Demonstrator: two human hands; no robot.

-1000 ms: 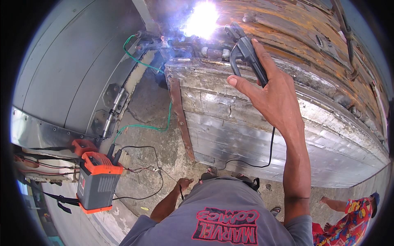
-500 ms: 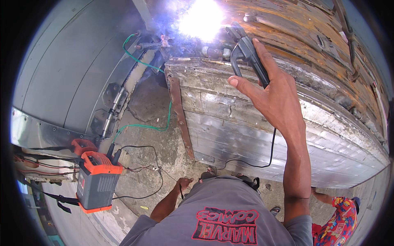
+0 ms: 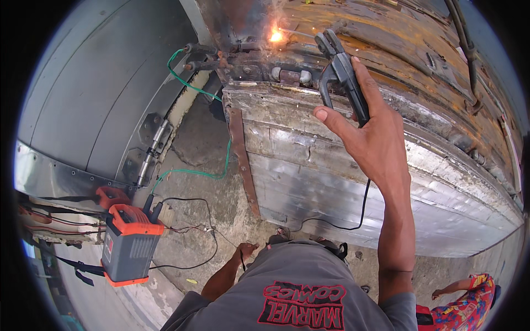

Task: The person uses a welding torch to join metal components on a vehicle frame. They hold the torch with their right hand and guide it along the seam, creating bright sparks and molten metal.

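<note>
My right hand [image 3: 375,129] is wrapped round a black electrode holder [image 3: 345,77], with a black cable [image 3: 365,204] hanging from its lower end. A thin welding rod [image 3: 298,33] runs left from the holder's jaws to a small orange glow [image 3: 276,36] with smoke and sparks on the rusty metal [image 3: 375,30]. Just below the glow, a hinge barrel [image 3: 290,76] lies along the top of the silver panel. My left hand [image 3: 247,251] hangs low beside my shirt, away from the metalwork. Its fingers are small and partly hidden.
An orange and grey welding machine [image 3: 132,245] hangs at the lower left. A green cable [image 3: 193,172] runs from it up to the metal frame. The silver panel [image 3: 342,182] slants to the right. Another person in a red patterned shirt [image 3: 464,303] is at the lower right.
The large white-blue arc has shrunk to a small orange glow. My right hand and the holder have shifted slightly right. The other person's arm and shirt have moved.
</note>
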